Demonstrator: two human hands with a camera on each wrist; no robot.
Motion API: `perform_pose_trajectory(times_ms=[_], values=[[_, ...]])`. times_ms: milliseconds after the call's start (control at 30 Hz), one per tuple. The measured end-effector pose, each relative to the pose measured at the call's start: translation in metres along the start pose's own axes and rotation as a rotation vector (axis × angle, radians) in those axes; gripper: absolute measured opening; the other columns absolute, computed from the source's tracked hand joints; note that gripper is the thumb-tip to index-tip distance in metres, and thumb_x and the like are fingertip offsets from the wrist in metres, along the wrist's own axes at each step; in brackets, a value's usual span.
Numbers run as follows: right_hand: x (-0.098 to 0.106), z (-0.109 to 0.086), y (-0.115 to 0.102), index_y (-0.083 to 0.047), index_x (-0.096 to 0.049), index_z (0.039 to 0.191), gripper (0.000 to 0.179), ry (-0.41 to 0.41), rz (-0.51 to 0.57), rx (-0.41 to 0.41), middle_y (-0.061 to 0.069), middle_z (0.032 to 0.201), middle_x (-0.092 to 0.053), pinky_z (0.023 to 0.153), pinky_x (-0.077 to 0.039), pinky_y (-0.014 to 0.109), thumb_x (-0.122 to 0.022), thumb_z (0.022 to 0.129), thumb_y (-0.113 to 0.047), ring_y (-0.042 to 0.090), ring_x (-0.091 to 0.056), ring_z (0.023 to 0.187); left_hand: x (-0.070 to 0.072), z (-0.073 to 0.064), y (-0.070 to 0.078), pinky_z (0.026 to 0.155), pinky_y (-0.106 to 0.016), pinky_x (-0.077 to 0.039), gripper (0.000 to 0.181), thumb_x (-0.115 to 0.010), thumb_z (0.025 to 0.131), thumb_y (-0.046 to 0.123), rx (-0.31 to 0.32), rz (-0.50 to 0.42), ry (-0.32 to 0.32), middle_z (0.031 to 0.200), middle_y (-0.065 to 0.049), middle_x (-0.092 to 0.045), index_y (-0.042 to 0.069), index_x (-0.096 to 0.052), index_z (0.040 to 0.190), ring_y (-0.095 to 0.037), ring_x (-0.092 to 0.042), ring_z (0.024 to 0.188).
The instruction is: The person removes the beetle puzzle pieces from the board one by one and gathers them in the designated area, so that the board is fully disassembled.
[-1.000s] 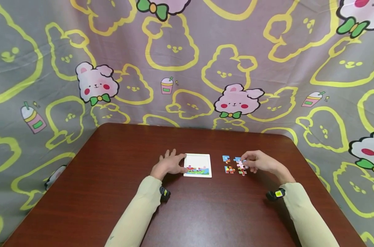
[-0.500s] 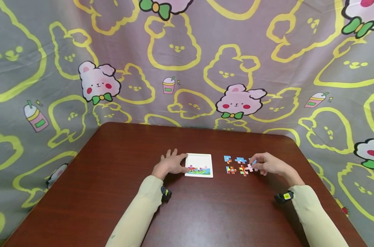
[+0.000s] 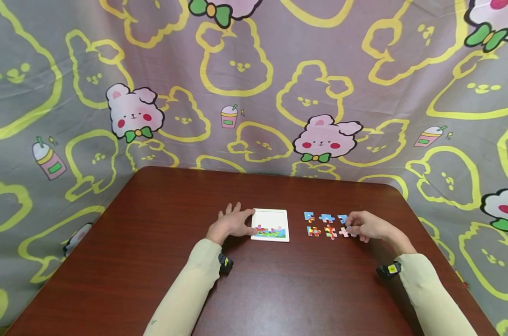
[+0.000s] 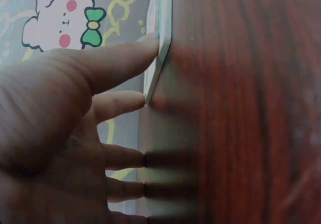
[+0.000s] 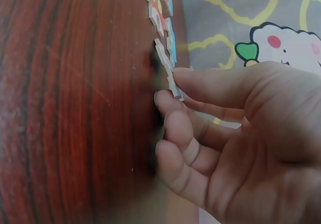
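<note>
A white puzzle tray [image 3: 269,218] lies mid-table in the head view, a strip of colourful picture along its near side. My left hand [image 3: 231,222] rests at its left side with spread, straight fingers; in the left wrist view the thumb [image 4: 125,63] lies on the tray's edge and the index finger touches a corner. To the right, my right hand [image 3: 369,226] pinches a pink jigsaw piece [image 3: 344,232] between thumb and fingers. The right wrist view shows this piece [image 5: 166,63] slightly tilted, close over the table, its outer end at the fingertips.
Several other jigsaw pieces lie in two rows right of the tray, among them a blue piece [image 3: 327,218] and a red-yellow piece [image 3: 330,232]. The brown wooden table [image 3: 254,289] ends at a patterned cloth [image 3: 245,140] hanging behind it.
My right hand has moved right with the pink piece, away from the red-yellow piece, and lowered it at the row's right end. The left hand stays at the tray.
</note>
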State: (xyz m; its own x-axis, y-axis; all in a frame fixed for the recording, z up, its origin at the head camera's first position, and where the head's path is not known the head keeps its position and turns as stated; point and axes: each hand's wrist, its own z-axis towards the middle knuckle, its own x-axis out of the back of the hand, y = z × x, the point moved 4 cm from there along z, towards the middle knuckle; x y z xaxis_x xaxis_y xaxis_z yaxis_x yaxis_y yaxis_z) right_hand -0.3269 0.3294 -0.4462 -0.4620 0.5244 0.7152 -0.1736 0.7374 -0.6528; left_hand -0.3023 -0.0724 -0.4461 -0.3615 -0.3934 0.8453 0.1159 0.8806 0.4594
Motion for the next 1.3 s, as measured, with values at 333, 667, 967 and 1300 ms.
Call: perform_pose_trajectory(times_ms=[333, 667, 967, 1300], values=[[0.001, 0.001, -0.004, -0.002, -0.055, 0.098, 0.012, 0.018, -0.06, -0.074, 0.006, 0.072, -0.057, 0.05, -0.045, 0.029, -0.063, 0.095, -0.011, 0.015, -0.049, 0.055, -0.001, 0.001, 0.0, 0.119, -0.064, -0.004, 0.069, -0.067, 0.091, 0.042, -0.004, -0.003, 0.002, 0.165, -0.019, -0.01, 0.027, -0.037, 0.152, -0.044, 0.001, 0.152], [0.003, 0.001, -0.006, -0.006, -0.056, 0.097, 0.015, 0.04, -0.174, -0.152, 0.004, 0.071, -0.057, 0.051, -0.044, 0.029, -0.067, 0.092, -0.014, 0.015, -0.049, 0.055, -0.002, 0.003, -0.002, 0.119, -0.064, -0.004, 0.071, -0.066, 0.091, 0.044, -0.008, 0.0, 0.002, 0.165, -0.019, -0.009, 0.028, -0.036, 0.153, -0.044, 0.001, 0.152], [0.002, 0.003, -0.021, -0.008, -0.061, 0.095, 0.009, 0.074, -0.256, -0.097, 0.004, 0.068, -0.058, 0.048, -0.045, 0.029, -0.065, 0.093, -0.015, 0.016, -0.053, 0.052, -0.003, 0.004, -0.001, 0.119, -0.064, -0.004, 0.071, -0.067, 0.091, 0.044, -0.011, 0.007, -0.003, 0.165, -0.019, -0.01, 0.028, -0.036, 0.153, -0.045, 0.001, 0.151], [-0.01, 0.013, -0.051, -0.007, -0.063, 0.1, 0.013, 0.073, -0.184, -0.003, 0.011, 0.068, -0.062, 0.049, -0.049, 0.037, -0.063, 0.096, -0.019, 0.024, -0.058, 0.053, -0.001, 0.003, -0.001, 0.119, -0.064, -0.004, 0.07, -0.065, 0.092, 0.043, -0.011, 0.016, 0.001, 0.165, -0.02, -0.008, 0.027, -0.035, 0.153, -0.045, 0.002, 0.151]])
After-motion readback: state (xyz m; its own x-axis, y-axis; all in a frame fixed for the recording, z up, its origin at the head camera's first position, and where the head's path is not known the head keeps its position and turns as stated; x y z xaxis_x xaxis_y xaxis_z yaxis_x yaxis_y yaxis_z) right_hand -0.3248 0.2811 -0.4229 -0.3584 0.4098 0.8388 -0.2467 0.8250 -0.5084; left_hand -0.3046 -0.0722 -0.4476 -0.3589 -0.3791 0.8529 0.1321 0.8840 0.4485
